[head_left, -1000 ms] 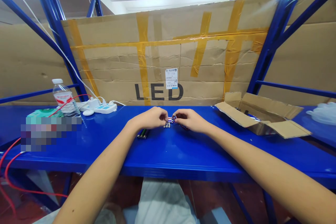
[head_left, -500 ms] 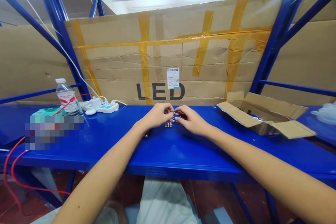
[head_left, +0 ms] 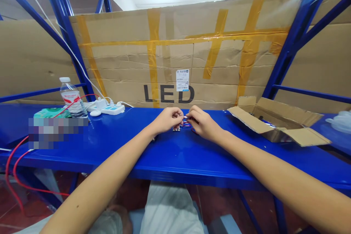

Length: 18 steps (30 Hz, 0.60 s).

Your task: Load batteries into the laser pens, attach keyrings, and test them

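Observation:
Above the blue table (head_left: 175, 161), my left hand (head_left: 168, 120) and my right hand (head_left: 203, 123) almost meet at the middle. Between their fingertips is a small, thin piece with a silvery end (head_left: 185, 117); its exact kind is too small to make out. The left thumb and finger pinch its left end, while the right fingers close round its darker right part. Just below the fingers lie several small shiny metal pieces (head_left: 176, 129) and some thin blue-purple shiny pieces (head_left: 187, 124). A small dark object (head_left: 155, 138) is partly hidden by my left wrist.
At right stands an open cardboard box (head_left: 297, 119) with small items inside. A water bottle (head_left: 71, 98), a green packet (head_left: 49, 112) and a white power strip (head_left: 113, 109) are at left, with red cables (head_left: 12, 161). A large taped cardboard panel (head_left: 123, 65) backs the table.
The fingers of both hands have shifted, and the silvery end between them now shows more plainly. My right hand has turned slightly and moved a little right. The view has shifted slightly.

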Each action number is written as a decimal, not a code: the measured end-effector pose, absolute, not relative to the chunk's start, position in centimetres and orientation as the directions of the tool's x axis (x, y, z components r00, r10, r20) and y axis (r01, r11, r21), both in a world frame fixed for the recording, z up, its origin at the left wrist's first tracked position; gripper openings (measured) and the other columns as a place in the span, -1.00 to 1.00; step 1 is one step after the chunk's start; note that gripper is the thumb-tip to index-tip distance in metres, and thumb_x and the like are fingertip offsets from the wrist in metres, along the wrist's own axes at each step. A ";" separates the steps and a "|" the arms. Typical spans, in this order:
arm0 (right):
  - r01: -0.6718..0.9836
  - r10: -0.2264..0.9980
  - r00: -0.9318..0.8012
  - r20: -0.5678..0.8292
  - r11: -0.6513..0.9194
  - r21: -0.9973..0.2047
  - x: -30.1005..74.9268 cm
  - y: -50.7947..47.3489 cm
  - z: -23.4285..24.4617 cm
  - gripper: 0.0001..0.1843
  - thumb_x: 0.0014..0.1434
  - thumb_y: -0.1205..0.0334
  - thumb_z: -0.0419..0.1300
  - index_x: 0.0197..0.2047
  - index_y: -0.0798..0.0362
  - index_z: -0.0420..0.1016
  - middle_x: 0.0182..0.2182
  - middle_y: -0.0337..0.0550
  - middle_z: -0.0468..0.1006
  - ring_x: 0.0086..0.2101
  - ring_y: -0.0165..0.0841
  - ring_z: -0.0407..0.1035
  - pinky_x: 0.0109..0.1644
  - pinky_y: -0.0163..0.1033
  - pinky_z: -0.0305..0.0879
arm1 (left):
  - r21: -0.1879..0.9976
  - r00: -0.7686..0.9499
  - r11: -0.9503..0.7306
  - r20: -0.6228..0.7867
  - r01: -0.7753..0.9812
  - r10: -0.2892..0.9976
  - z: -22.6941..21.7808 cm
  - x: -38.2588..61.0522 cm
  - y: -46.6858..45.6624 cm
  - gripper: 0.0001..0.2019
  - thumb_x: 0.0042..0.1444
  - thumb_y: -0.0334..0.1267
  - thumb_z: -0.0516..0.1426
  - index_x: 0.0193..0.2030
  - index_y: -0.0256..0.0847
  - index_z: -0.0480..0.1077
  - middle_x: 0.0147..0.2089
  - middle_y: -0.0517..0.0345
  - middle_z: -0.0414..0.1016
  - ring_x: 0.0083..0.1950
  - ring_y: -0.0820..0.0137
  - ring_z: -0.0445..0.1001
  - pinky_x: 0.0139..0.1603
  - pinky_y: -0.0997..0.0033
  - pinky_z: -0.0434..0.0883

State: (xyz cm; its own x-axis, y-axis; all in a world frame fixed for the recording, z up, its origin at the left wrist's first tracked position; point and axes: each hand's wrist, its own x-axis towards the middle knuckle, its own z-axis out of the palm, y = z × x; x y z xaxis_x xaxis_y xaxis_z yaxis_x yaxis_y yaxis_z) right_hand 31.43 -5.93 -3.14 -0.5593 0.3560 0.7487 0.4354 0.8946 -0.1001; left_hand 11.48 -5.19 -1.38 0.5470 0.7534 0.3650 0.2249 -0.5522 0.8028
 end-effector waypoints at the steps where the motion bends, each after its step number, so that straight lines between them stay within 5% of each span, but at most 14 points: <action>1: 0.431 0.354 -0.565 0.745 0.897 -0.099 31.5 -5.9 -3.1 -0.85 0.26 0.43 -0.01 -0.20 0.05 0.34 -0.31 -0.09 0.31 -0.30 -0.31 0.26 -0.21 -0.21 0.25 | 0.797 0.546 -0.558 0.368 0.231 0.753 -1.4 11.5 -5.2 -0.97 0.05 -0.37 0.08 -0.34 -0.27 0.31 -0.51 0.23 0.42 -0.55 0.53 0.37 -0.51 0.50 0.33; 6: 0.452 0.389 -0.558 0.732 0.883 -0.125 31.6 -5.8 -3.0 -0.87 0.27 0.39 0.02 -0.25 0.07 0.37 -0.39 -0.12 0.36 -0.37 -0.33 0.26 -0.29 -0.23 0.20 | 0.727 0.517 -0.623 0.428 0.290 0.741 -1.5 11.8 -5.7 -0.95 0.07 -0.32 0.09 -0.33 -0.25 0.31 -0.55 0.28 0.36 -0.53 0.51 0.35 -0.49 0.51 0.28; 12: 0.522 0.527 -0.545 0.653 0.822 -0.228 31.4 -6.0 -2.8 -0.81 0.28 0.32 -0.01 -0.36 0.06 0.34 -0.44 -0.14 0.40 -0.40 -0.34 0.28 -0.28 -0.22 0.19 | 0.411 0.558 -0.794 0.565 0.449 0.608 -1.1 12.0 -6.1 -0.95 0.10 -0.35 0.07 -0.32 -0.24 0.34 -0.51 0.30 0.33 -0.47 0.53 0.26 -0.43 0.51 0.18; 14: 0.510 0.541 -0.529 0.654 0.818 -0.265 31.3 -6.2 -2.8 -0.98 0.21 0.31 0.10 -0.28 0.05 0.32 -0.37 -0.13 0.41 -0.36 -0.33 0.29 -0.27 -0.22 0.21 | 0.396 0.556 -0.800 0.577 0.450 0.598 -1.0 12.0 -6.2 -0.95 0.10 -0.35 0.06 -0.33 -0.24 0.34 -0.51 0.30 0.32 -0.47 0.53 0.25 -0.43 0.51 0.17; 18: 0.471 0.506 -0.487 0.712 0.838 -0.275 31.4 -6.1 -2.8 -0.84 0.12 0.38 0.15 -0.26 0.03 0.22 -0.33 -0.15 0.35 -0.36 -0.35 0.25 -0.30 -0.24 0.20 | 0.417 0.545 -0.793 0.578 0.443 0.608 -0.9 12.0 -6.2 -0.95 0.09 -0.35 0.06 -0.34 -0.24 0.33 -0.50 0.30 0.31 -0.47 0.53 0.24 -0.43 0.51 0.17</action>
